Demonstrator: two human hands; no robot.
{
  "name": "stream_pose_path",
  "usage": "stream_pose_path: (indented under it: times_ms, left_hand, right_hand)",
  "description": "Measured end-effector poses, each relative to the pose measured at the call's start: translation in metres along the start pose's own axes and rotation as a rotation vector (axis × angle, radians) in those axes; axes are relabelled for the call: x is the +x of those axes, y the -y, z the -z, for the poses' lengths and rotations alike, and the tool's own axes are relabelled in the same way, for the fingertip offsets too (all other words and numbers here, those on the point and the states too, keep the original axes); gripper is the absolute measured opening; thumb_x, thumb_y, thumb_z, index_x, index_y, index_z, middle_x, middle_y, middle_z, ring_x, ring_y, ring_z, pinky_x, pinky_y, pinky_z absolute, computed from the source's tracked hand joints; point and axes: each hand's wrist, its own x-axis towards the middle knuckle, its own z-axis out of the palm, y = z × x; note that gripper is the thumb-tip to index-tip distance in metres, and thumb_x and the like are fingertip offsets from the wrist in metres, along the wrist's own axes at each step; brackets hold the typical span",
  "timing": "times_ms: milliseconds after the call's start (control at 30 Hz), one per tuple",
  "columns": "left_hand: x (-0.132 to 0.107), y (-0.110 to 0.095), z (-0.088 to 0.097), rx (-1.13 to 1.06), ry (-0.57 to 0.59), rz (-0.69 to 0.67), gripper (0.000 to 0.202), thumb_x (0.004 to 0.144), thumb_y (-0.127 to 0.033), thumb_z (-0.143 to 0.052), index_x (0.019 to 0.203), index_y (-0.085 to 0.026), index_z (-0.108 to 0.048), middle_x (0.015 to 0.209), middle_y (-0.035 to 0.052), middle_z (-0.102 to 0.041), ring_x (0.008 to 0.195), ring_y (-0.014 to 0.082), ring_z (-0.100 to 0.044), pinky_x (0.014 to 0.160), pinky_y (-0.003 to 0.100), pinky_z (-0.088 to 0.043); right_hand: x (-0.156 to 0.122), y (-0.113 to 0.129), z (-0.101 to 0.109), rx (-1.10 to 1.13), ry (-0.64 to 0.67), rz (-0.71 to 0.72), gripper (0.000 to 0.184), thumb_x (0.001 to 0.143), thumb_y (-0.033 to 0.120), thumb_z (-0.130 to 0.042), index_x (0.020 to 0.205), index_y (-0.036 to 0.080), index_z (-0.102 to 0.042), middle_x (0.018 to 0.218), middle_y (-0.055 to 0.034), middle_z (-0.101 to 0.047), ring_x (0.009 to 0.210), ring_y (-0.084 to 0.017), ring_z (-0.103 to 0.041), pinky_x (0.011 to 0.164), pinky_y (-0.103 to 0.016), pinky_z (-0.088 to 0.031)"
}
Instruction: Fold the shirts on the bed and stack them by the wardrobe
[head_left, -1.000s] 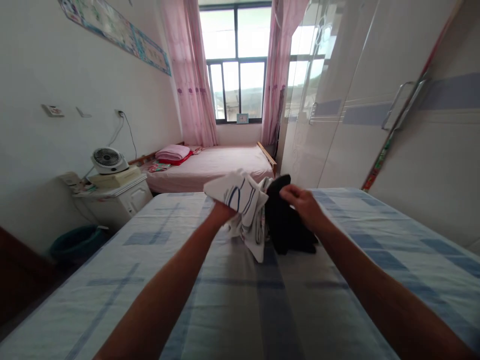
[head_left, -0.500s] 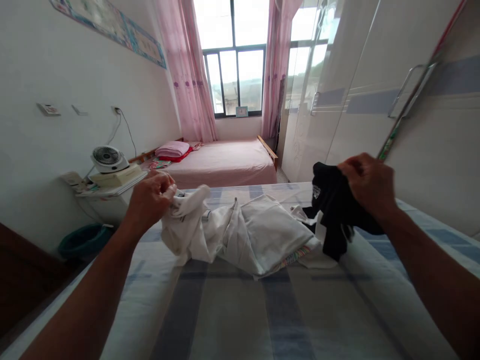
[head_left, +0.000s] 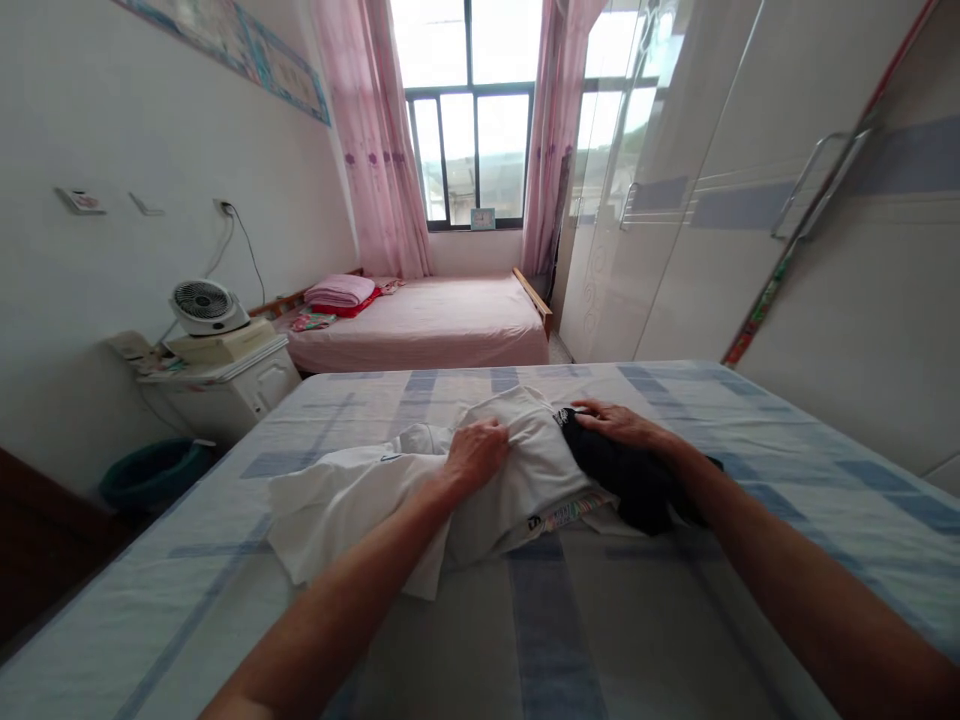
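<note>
A white garment [head_left: 352, 505] lies spread across the bed with the blue checked sheet [head_left: 570, 640]. My left hand [head_left: 474, 452] rests on its middle, fingers curled into the cloth. To its right a black garment [head_left: 626, 478] lies bunched on the sheet, partly over the white one. My right hand [head_left: 619, 422] lies on the black garment's upper edge with fingers stretched out flat.
A white cabinet [head_left: 229, 390] with a small fan [head_left: 201, 304] stands left of the bed, a green basin [head_left: 146, 472] on the floor beside it. A pink bed [head_left: 427, 325] lies beyond, under the window. Wardrobe doors [head_left: 750, 220] line the right side.
Both garments were held up and apart half a second ago. Now they lie on the bed, and both hands have come down and inward onto them.
</note>
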Motion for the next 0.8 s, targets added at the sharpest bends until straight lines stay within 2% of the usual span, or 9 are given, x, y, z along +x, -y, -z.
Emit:
stream_pose_path:
  times_ms: [100, 167, 233, 300, 400, 467, 567, 667, 800]
  left_hand:
    - [-0.002, 0.023, 0.048, -0.037, -0.226, 0.051, 0.025, 0.089, -0.026, -0.044, 0.081, -0.019, -0.066, 0.088, 0.0048, -0.065, 0.078, 0.0176, -0.062, 0.069, 0.028, -0.044]
    - [-0.010, 0.044, 0.081, -0.094, -0.492, 0.090, 0.025, 0.089, -0.028, -0.043, 0.083, -0.018, -0.066, 0.087, 0.0036, -0.065, 0.078, 0.0154, -0.061, 0.071, 0.026, -0.044]
    - [-0.020, 0.063, 0.097, -0.075, -0.598, 0.139, 0.027, 0.089, -0.028, -0.042, 0.088, -0.017, -0.067, 0.089, 0.0039, -0.066, 0.081, 0.0155, -0.061, 0.072, 0.025, -0.044]
    - [-0.032, 0.077, 0.091, 0.047, -0.442, 0.184, 0.027, 0.087, -0.027, -0.043, 0.085, -0.017, -0.068, 0.089, 0.0055, -0.067, 0.079, 0.0177, -0.063, 0.070, 0.026, -0.044]
    - [-0.047, 0.088, 0.058, 0.258, -0.068, 0.199, 0.032, 0.087, -0.024, -0.041, 0.077, -0.016, -0.069, 0.085, 0.0097, -0.067, 0.074, 0.0220, -0.064, 0.064, 0.030, -0.044]
    - [-0.051, 0.091, 0.041, 0.338, 0.028, 0.191, 0.033, 0.088, -0.021, -0.038, 0.079, -0.014, -0.069, 0.085, 0.0124, -0.067, 0.075, 0.0244, -0.065, 0.062, 0.031, -0.044]
    - [-0.048, 0.093, 0.044, 0.429, 0.028, 0.161, 0.031, 0.086, -0.014, -0.038, 0.082, -0.011, -0.069, 0.086, 0.0162, -0.066, 0.081, 0.0276, -0.065, 0.063, 0.033, -0.045]
    - [-0.037, 0.090, 0.075, 0.524, 0.001, 0.070, 0.028, 0.081, -0.007, -0.040, 0.081, -0.008, -0.069, 0.085, 0.0188, -0.065, 0.084, 0.0303, -0.063, 0.063, 0.035, -0.045]
    - [-0.023, 0.083, 0.113, 0.605, -0.225, 0.044, 0.027, 0.085, -0.011, -0.040, 0.088, -0.008, -0.067, 0.090, 0.0185, -0.064, 0.087, 0.0321, -0.060, 0.068, 0.039, -0.044]
  right_hand:
    - [-0.014, -0.002, 0.023, -0.151, 0.036, -0.032, 0.033, 0.085, 0.035, -0.045, 0.106, 0.022, -0.067, 0.105, -0.0059, -0.070, 0.096, -0.023, -0.062, 0.084, -0.033, -0.046]
    - [-0.027, 0.000, 0.037, -0.399, -0.218, -0.181, 0.033, 0.084, 0.026, -0.044, 0.108, 0.019, -0.066, 0.110, -0.0120, -0.067, 0.101, -0.029, -0.058, 0.086, -0.042, -0.044]
    - [-0.037, 0.005, 0.043, -0.592, -0.514, -0.250, 0.039, 0.084, 0.017, -0.040, 0.116, 0.014, -0.062, 0.126, -0.0184, -0.057, 0.113, -0.034, -0.050, 0.088, -0.050, -0.040]
    - [-0.040, 0.014, 0.036, -0.616, -0.584, -0.162, 0.044, 0.083, 0.011, -0.037, 0.122, 0.011, -0.057, 0.136, -0.0185, -0.049, 0.122, -0.033, -0.043, 0.094, -0.049, -0.037]
    - [-0.028, 0.025, 0.009, -0.407, -0.227, -0.072, 0.042, 0.087, 0.014, -0.035, 0.122, 0.017, -0.059, 0.129, -0.0109, -0.058, 0.117, -0.022, -0.051, 0.096, -0.034, -0.038]
    - [-0.014, 0.029, -0.009, -0.317, -0.018, -0.110, 0.037, 0.090, 0.021, -0.037, 0.115, 0.020, -0.064, 0.119, -0.0082, -0.064, 0.107, -0.019, -0.059, 0.089, -0.028, -0.042]
    - [0.007, 0.033, -0.023, -0.337, 0.042, -0.169, 0.031, 0.087, 0.032, -0.045, 0.102, 0.018, -0.068, 0.106, -0.0102, -0.069, 0.094, -0.021, -0.064, 0.077, -0.029, -0.045]
    - [0.018, 0.043, -0.024, -0.381, 0.031, -0.143, 0.026, 0.086, 0.030, -0.047, 0.093, 0.017, -0.069, 0.102, -0.0125, -0.069, 0.093, -0.024, -0.064, 0.077, -0.033, -0.043]
    - [0.020, 0.061, -0.028, -0.421, -0.012, -0.056, 0.026, 0.085, 0.024, -0.046, 0.097, 0.017, -0.067, 0.110, -0.0143, -0.066, 0.105, -0.026, -0.058, 0.088, -0.038, -0.037]
